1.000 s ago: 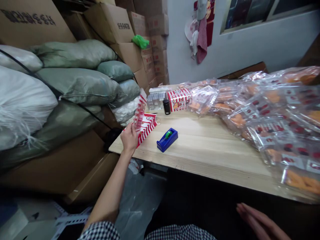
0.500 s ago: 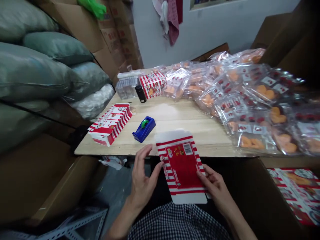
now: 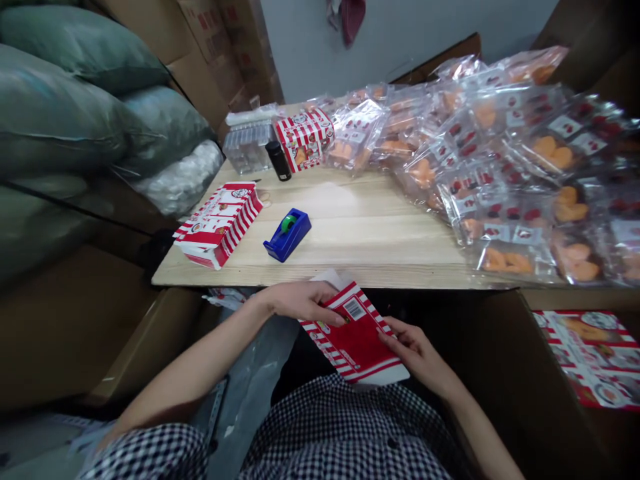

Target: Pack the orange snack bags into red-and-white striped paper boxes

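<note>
A flat red-and-white striped carton [image 3: 357,337] with a barcode and white end flaps is held over my lap, tilted, just in front of the table edge. My left hand [image 3: 310,301] grips its upper left side, the thumb lying across the printed face and the other fingers partly hidden. My right hand [image 3: 413,350] pinches the right edge between thumb and fingers. On the table beyond stands a blue tape dispenser [image 3: 289,235] with a green core. Left of it lies a stack of similar striped cartons [image 3: 220,223].
Clear bags with orange pieces [image 3: 505,260] are heaped across the table's right side. At the back are a black bottle [image 3: 278,161], an upright striped box [image 3: 305,140] and clear plastic containers [image 3: 247,147]. A brown carton [image 3: 565,393] holds printed sheets at right; stuffed sacks [image 3: 65,120] rise at left.
My left hand has moved from beside the carton onto its upper left part and taken hold. The carton has turned and tilted in my right hand. The view has dipped downward.
</note>
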`<move>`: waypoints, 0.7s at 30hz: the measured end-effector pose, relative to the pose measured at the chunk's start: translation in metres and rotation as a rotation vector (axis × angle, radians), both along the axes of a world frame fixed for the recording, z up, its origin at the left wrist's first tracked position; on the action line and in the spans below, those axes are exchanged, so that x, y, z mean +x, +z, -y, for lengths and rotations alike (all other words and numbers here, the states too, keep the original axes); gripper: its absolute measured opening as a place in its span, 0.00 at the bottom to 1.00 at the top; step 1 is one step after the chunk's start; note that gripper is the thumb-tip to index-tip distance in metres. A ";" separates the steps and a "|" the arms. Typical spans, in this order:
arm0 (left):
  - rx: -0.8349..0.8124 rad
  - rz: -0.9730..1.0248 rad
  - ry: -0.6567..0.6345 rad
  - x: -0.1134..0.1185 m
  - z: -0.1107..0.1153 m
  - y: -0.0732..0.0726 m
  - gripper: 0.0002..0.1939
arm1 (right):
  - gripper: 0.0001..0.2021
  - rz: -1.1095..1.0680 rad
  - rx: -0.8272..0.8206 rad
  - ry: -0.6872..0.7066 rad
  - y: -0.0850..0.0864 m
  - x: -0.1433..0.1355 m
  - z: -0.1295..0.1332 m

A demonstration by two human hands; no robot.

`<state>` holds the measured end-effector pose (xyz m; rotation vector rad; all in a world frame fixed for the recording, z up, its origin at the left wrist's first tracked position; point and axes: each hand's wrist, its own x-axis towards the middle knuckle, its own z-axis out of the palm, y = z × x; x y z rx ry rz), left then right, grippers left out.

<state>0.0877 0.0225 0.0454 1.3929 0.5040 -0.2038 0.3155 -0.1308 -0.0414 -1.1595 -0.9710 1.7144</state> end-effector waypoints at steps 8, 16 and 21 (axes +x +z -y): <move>-0.296 -0.142 0.145 0.015 -0.006 -0.007 0.15 | 0.47 0.484 0.272 -0.036 -0.006 -0.022 0.005; -0.349 -0.199 0.395 0.041 -0.007 -0.010 0.18 | 0.64 1.150 0.463 -0.214 -0.021 -0.063 0.006; 0.732 0.015 0.578 0.022 0.016 0.032 0.16 | 0.50 0.822 0.380 -0.297 0.011 -0.040 -0.003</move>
